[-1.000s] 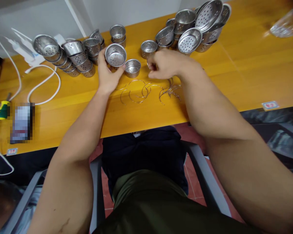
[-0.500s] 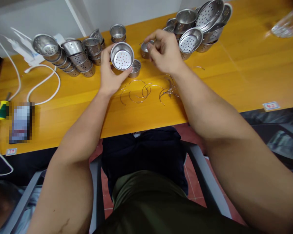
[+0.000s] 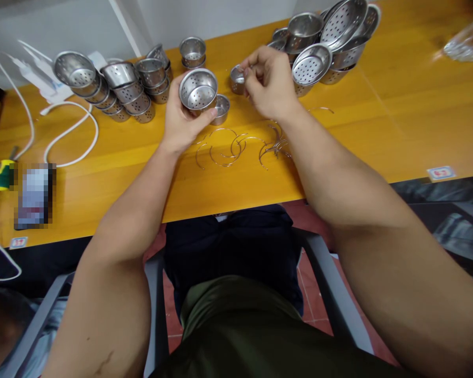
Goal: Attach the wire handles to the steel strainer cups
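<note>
My left hand (image 3: 179,118) is closed round a small perforated steel cup (image 3: 198,89), held just above the yellow table (image 3: 378,131) with its open side facing me. My right hand (image 3: 270,81) is raised beside it with the fingertips pinched on a thin wire piece that barely shows. A second small cup (image 3: 221,107) stands on the table touching the held one. Another small cup (image 3: 236,79) sits right at my right fingertips. Several curved wire pieces (image 3: 236,148) lie loose on the table below both hands.
Stacked perforated cups (image 3: 120,86) lie at the back left, and two more (image 3: 192,51) stand behind. A heap of larger strainer bowls (image 3: 327,39) is at the back right. A white cable (image 3: 69,139), a screwdriver (image 3: 2,176) and a blurred-out object (image 3: 33,197) lie left.
My right hand rose from the wire pile with its fingers pinched and moved up beside the cup. My left hand lifted the cup off the table and tilted it.
</note>
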Available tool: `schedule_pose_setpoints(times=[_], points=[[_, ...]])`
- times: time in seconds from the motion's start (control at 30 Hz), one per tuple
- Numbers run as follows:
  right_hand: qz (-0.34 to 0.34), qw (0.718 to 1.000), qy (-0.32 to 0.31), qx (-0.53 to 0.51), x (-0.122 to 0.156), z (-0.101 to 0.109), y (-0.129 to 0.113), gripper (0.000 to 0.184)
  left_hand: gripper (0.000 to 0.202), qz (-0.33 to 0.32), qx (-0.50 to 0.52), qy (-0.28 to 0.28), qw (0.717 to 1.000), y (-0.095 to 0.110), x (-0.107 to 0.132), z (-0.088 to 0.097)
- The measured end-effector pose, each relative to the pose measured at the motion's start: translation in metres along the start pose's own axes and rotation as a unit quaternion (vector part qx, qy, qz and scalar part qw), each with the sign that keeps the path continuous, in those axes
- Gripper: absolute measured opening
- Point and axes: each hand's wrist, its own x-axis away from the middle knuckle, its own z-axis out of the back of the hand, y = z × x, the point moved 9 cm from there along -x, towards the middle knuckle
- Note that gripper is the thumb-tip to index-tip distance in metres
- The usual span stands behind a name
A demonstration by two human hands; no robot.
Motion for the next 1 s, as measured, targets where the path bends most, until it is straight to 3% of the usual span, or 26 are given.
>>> schedule_pose_setpoints(times=[0.1, 0.3, 0.47, 0.6, 0.73, 0.83, 0.9, 1.0], points=[[-0.006, 1.000, -0.008, 0.017, 0.003, 0.003, -0.005, 0.009, 0.099, 0.005, -0.027, 0.009, 1.000, 0.003, 0.000, -0.001], [-0.010, 0.998, -0.003, 0.068, 0.004, 0.010, -0.004, 0.011, 0.099, -0.017, -0.020, -0.032, 0.999, 0.020, 0.000, -0.010], [-0.014, 0.999, 0.002, 0.038, 0.005, 0.007, -0.005, 0.015, 0.094, 0.001, -0.041, -0.029, 0.999, 0.008, 0.001, -0.007], [-0.007, 0.999, -0.015, 0.039, 0.006, 0.003, -0.009, 0.021, 0.111, -0.017, -0.019, -0.028, 0.999, -0.002, 0.000, -0.004], [0.019, 0.999, -0.005, 0.037, 0.005, 0.006, -0.011, 0.031, 0.126, 0.012, -0.010, -0.021, 1.000, -0.010, 0.001, -0.002], [0.020, 0.998, 0.022, 0.047, 0.006, 0.014, -0.009, 0.042, 0.105, 0.024, 0.006, -0.003, 1.000, -0.007, 0.001, -0.002], [-0.001, 0.999, -0.004, 0.054, 0.009, 0.014, -0.009, 0.049, 0.093, 0.024, 0.021, -0.010, 0.999, -0.002, 0.001, -0.005], [-0.063, 0.987, -0.130, 0.066, 0.019, -0.003, -0.013, 0.060, 0.099, 0.011, 0.020, -0.023, 0.999, 0.007, 0.001, -0.009]])
